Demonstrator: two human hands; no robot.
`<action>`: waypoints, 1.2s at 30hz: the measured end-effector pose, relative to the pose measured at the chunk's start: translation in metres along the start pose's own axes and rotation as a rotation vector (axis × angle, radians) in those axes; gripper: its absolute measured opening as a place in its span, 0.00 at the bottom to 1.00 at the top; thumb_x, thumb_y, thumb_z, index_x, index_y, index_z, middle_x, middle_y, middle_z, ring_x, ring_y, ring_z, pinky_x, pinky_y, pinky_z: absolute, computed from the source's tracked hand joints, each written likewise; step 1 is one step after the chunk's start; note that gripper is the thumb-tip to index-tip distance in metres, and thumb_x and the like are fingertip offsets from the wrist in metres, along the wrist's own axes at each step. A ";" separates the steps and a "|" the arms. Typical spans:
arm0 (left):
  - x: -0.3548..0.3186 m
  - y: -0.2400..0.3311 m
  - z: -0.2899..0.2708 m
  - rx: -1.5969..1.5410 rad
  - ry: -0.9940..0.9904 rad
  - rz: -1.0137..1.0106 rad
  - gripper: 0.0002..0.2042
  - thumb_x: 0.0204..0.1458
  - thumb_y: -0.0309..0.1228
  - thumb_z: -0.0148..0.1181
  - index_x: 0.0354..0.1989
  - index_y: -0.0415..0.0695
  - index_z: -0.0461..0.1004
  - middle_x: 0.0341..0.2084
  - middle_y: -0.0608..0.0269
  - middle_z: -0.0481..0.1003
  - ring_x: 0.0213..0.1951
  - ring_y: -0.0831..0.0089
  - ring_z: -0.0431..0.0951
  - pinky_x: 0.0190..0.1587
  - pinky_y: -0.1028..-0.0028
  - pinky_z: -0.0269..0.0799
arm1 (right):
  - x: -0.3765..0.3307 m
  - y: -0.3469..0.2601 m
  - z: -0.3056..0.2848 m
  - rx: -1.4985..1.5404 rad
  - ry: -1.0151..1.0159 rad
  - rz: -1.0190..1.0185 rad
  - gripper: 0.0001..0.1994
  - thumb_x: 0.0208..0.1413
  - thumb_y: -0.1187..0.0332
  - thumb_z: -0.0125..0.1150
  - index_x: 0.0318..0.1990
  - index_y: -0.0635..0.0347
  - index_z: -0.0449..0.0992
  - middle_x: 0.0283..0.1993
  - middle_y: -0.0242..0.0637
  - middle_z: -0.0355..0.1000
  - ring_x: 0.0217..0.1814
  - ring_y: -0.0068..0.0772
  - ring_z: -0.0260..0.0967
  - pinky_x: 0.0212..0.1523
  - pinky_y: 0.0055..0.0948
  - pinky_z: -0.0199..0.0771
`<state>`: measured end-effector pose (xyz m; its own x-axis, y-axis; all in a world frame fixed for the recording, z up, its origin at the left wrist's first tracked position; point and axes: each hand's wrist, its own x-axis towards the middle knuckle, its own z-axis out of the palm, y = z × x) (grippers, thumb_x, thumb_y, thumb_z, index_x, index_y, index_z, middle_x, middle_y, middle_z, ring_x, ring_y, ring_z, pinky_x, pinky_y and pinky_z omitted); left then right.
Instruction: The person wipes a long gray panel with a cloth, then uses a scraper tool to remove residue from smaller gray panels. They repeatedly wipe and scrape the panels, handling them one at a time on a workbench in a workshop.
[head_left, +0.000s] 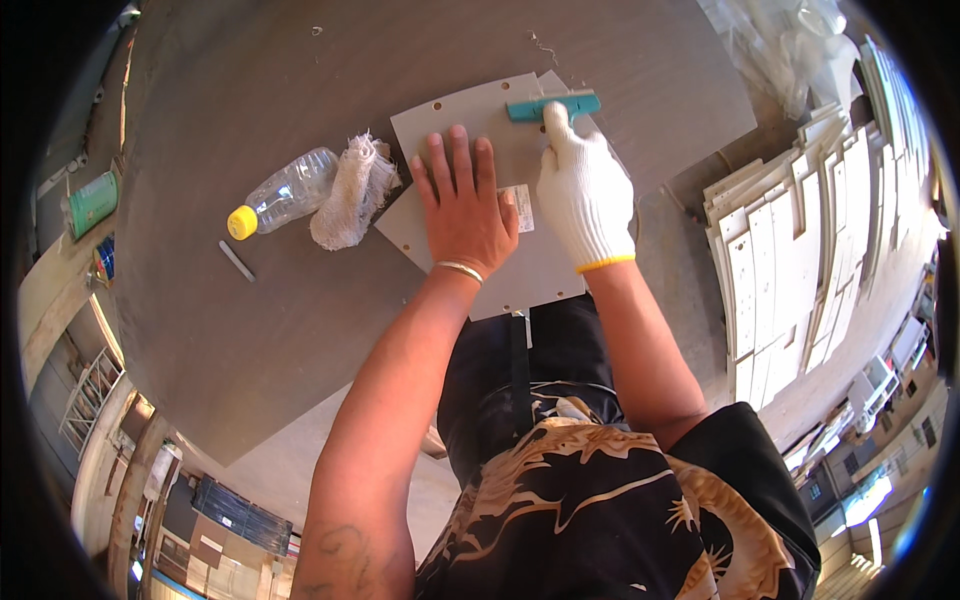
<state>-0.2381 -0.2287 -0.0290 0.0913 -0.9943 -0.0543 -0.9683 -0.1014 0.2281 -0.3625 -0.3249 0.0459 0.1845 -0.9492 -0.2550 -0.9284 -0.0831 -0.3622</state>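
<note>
My bare left hand (468,215) lies flat with fingers spread on a light grey panel (535,262) that has small holes along its edges. A second grey panel seems to lie partly under it. By my left thumb a white printed label (525,208) sticks to the surface. My right hand (590,195), in a white knitted glove with a yellow cuff edge, grips a teal scraper (582,104) with a wide head at the panel's far edge. Part of the scraper's handle is hidden under the glove.
Left of the panels lie a crumpled whitish cloth (352,195), a clear plastic bottle (293,190) with a yellow cap, and a small grey stick (237,261), all on a brown board (270,330). Stacked white panels (765,260) stand at right, below clear plastic wrap (780,55).
</note>
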 end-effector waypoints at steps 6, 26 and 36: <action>0.001 0.000 0.000 -0.004 -0.005 0.000 0.36 0.61 0.42 0.54 0.76 0.36 0.59 0.80 0.38 0.51 0.81 0.33 0.43 0.80 0.32 0.35 | -0.008 0.004 0.003 -0.052 -0.028 -0.022 0.21 0.64 0.66 0.59 0.64 0.47 0.70 0.41 0.55 0.77 0.35 0.58 0.82 0.33 0.49 0.80; 0.000 0.000 -0.002 -0.002 -0.006 -0.001 0.37 0.61 0.43 0.57 0.77 0.38 0.59 0.80 0.39 0.51 0.81 0.33 0.43 0.79 0.31 0.35 | 0.009 0.001 0.011 -0.017 -0.016 -0.042 0.19 0.65 0.65 0.59 0.63 0.47 0.71 0.44 0.57 0.78 0.36 0.62 0.81 0.34 0.51 0.81; 0.000 0.000 -0.001 -0.004 -0.039 -0.010 0.38 0.61 0.43 0.58 0.77 0.38 0.59 0.80 0.40 0.51 0.81 0.34 0.43 0.80 0.32 0.34 | 0.022 -0.001 0.011 0.023 0.032 -0.040 0.16 0.68 0.66 0.53 0.61 0.44 0.76 0.47 0.52 0.81 0.46 0.62 0.80 0.45 0.55 0.80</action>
<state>-0.2377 -0.2291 -0.0276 0.0923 -0.9912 -0.0944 -0.9665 -0.1120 0.2308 -0.3535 -0.3417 0.0306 0.2110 -0.9544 -0.2113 -0.9125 -0.1149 -0.3926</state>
